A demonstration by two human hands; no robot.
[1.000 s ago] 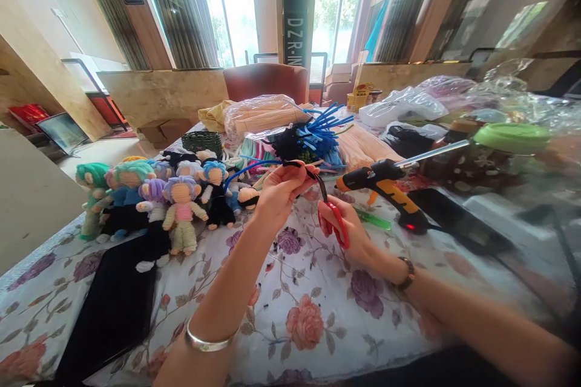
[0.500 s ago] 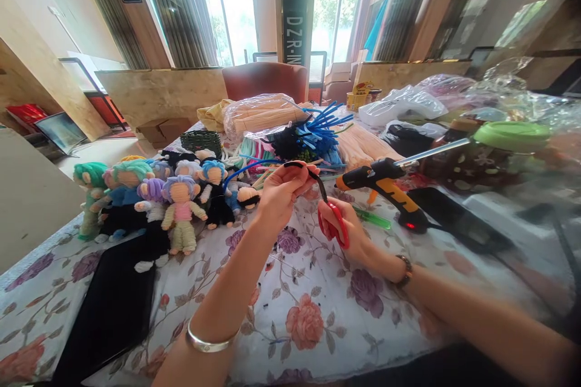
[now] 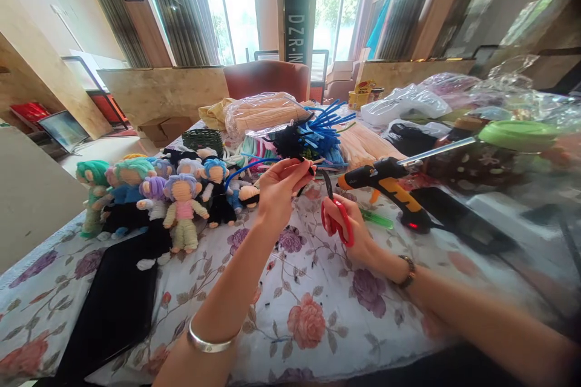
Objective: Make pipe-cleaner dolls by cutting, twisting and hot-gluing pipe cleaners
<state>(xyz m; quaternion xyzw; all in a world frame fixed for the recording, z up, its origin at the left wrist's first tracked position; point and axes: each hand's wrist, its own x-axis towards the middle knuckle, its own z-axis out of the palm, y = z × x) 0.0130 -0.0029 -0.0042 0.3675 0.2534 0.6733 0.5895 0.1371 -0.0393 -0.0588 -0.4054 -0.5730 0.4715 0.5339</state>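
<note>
My left hand (image 3: 276,192) is raised over the table with its fingertips pinched on a short black pipe cleaner (image 3: 311,172), which the fingers mostly cover. Red-handled scissors (image 3: 349,233) are in my right hand (image 3: 361,240), fingers through the loops. Their dark blades point up and left, close to the left fingertips; whether the blades touch the pipe cleaner I cannot tell. Behind the hands lies a bundle of blue and black pipe cleaners (image 3: 320,133). Small dark clippings are scattered on the floral tablecloth (image 3: 363,338) below.
Several yarn-haired dolls (image 3: 182,210) stand at the left, behind a black tablet-like slab (image 3: 113,302). To the right are a black and orange glue gun (image 3: 394,187) with a red light and a green tool (image 3: 379,219). Plastic bags (image 3: 403,106) and a green-lidded container (image 3: 517,133) crowd the far right.
The black strip that arched over my left fingers now shows only as a small tip at the fingertips. The scissors stay near them, shifted slightly right in the picture.
</note>
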